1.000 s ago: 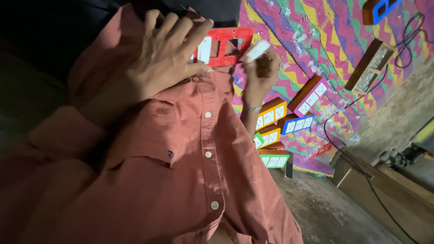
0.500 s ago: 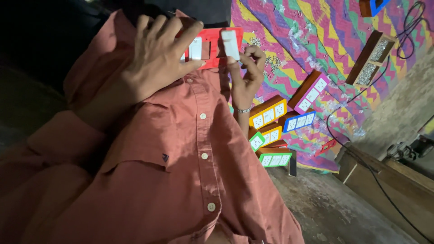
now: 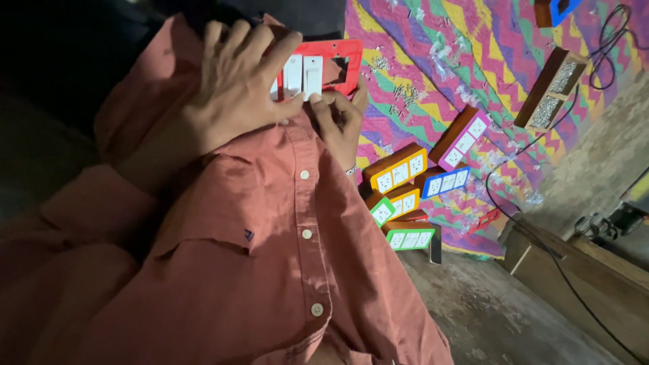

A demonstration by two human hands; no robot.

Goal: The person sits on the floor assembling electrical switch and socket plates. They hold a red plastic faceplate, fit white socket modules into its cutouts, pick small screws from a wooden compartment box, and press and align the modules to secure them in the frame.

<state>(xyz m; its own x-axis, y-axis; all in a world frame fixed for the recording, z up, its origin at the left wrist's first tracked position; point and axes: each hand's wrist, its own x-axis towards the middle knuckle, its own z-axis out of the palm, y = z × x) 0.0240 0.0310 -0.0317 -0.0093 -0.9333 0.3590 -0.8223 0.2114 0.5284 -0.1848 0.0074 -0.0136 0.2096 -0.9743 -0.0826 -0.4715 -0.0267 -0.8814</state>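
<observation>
step: seating white switches [image 3: 303, 76] in red plate [image 3: 338, 61] | left hand [image 3: 233, 94] clasps plate, right hand [image 3: 341, 118] fingertips pinch lower edge | next: firm, even press

A red switch plate [image 3: 336, 57] with white switches [image 3: 303, 76], a salmon-pink shirt [image 3: 270, 257], a multicoloured zigzag cloth [image 3: 473, 61].

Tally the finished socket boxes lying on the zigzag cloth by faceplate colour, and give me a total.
Yellow: 2
Green: 2
Blue: 1
Pink: 1
Total: 6, not counting the red plate in the hands or the boxes along the top edge.
</observation>
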